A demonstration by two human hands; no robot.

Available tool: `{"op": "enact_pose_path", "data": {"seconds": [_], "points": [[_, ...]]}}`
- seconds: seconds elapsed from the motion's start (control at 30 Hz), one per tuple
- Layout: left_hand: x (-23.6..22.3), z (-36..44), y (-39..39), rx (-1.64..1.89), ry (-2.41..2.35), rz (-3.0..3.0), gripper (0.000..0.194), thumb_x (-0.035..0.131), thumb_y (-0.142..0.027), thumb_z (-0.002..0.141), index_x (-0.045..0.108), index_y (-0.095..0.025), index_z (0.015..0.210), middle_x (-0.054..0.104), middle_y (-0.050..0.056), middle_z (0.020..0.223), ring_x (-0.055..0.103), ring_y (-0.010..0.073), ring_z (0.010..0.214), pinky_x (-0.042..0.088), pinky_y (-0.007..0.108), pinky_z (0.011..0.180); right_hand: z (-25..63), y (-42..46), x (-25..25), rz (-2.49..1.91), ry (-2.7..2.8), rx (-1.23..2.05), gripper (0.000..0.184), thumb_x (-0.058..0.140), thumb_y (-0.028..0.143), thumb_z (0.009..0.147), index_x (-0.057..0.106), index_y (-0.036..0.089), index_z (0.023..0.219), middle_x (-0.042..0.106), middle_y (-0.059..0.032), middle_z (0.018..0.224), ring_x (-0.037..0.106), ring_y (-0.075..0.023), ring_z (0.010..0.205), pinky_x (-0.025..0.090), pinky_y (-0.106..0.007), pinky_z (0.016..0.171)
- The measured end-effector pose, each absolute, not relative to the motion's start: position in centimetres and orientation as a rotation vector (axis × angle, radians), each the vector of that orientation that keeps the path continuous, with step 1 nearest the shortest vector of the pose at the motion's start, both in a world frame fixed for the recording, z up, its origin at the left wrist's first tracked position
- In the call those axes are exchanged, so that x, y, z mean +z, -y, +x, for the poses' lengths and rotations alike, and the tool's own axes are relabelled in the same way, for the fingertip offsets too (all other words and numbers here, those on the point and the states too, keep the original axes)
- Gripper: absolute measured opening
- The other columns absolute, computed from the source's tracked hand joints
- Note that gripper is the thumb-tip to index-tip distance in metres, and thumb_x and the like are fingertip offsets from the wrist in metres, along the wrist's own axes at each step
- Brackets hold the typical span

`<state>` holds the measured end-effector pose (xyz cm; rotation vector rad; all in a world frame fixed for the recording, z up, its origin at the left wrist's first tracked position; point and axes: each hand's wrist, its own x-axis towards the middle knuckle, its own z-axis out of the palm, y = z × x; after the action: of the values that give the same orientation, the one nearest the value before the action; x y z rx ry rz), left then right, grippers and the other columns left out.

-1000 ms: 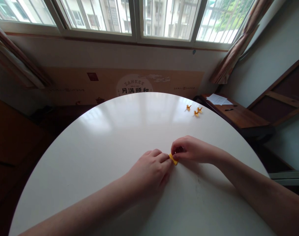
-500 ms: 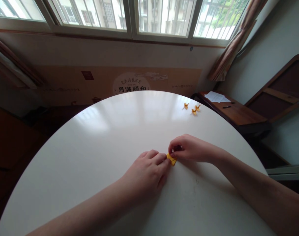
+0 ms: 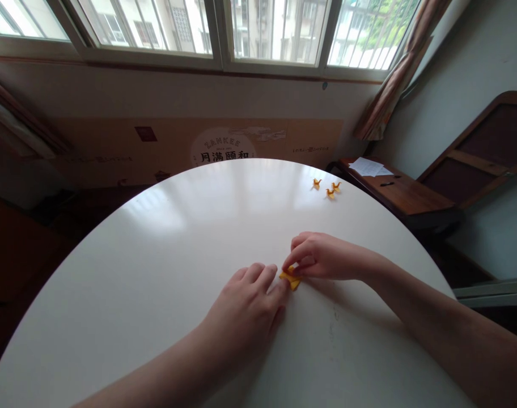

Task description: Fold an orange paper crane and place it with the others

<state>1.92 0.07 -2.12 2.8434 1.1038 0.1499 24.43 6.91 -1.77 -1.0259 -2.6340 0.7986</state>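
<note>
A small piece of folded yellow paper (image 3: 291, 280) lies on the white round table (image 3: 165, 283), between my two hands. My left hand (image 3: 249, 300) rests on the tabletop with its thumb pressed on the paper's left side; its other fingers are bent and lie just beyond. From the right, my right hand (image 3: 322, 256) pinches the paper's upper edge between thumb and index finger. The fingertips cover part of the folds. Farther back on the table stand three small yellow-orange origami birds (image 3: 330, 194).
Beyond the table's far edge a printed cardboard panel (image 3: 173, 144) leans under the window (image 3: 279, 34). At the right are a low wooden side table (image 3: 420, 190) bearing white sheets (image 3: 369, 166), and a wooden-framed chair back (image 3: 488, 153).
My right index finger has stretched down onto the paper's upper edge. The left fingers have drawn back a little, uncovering more of the paper. The whole view has shifted slightly.
</note>
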Motion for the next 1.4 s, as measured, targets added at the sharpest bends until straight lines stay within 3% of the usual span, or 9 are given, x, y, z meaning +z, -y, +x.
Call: {"op": "enact_pose_path", "data": {"seconds": [0.33, 0.63, 1.4], "points": [[-2.3, 1.8, 0.4, 0.12, -1.211, 2.883, 0.037, 0.048, -0.023, 0.095, 0.058, -0.02, 0.13, 0.057, 0.013, 0.131, 0.054, 0.0324, 0.111, 0.052, 0.051, 0.089, 24.2, -6.6, -0.7, -1.068, 2.697, 0.807, 0.008, 0.068, 0.025, 0.083, 0.074, 0.019, 0.085, 0.065, -0.0017, 0.081, 0.057, -0.0131, 0.079, 0.04, -0.023, 0.067], [-1.6, 2.4, 1.7, 0.04, -0.975, 2.892, 0.041, 0.042, -0.017, 0.095, 0.054, -0.011, 0.134, 0.063, 0.011, 0.116, 0.056, 0.028, 0.097, 0.055, 0.047, 0.082, 23.5, -5.9, -1.1, -1.097, 2.701, 0.726, 0.01, 0.067, 0.026, 0.083, 0.069, 0.018, 0.077, 0.066, 0.0002, 0.079, 0.058, -0.012, 0.078, 0.037, -0.022, 0.065], [-1.5, 2.4, 1.6, 0.028, -1.092, 2.734, 0.039, 0.048, -0.021, 0.093, 0.054, -0.017, 0.132, 0.063, 0.008, 0.117, 0.055, 0.0285, 0.101, 0.052, 0.049, 0.087, 23.4, -5.9, -1.2, -1.181, 2.679, 0.814, 0.011, 0.067, 0.03, 0.082, 0.07, 0.019, 0.08, 0.069, -0.001, 0.082, 0.06, -0.0153, 0.083, 0.04, -0.025, 0.071]]}}
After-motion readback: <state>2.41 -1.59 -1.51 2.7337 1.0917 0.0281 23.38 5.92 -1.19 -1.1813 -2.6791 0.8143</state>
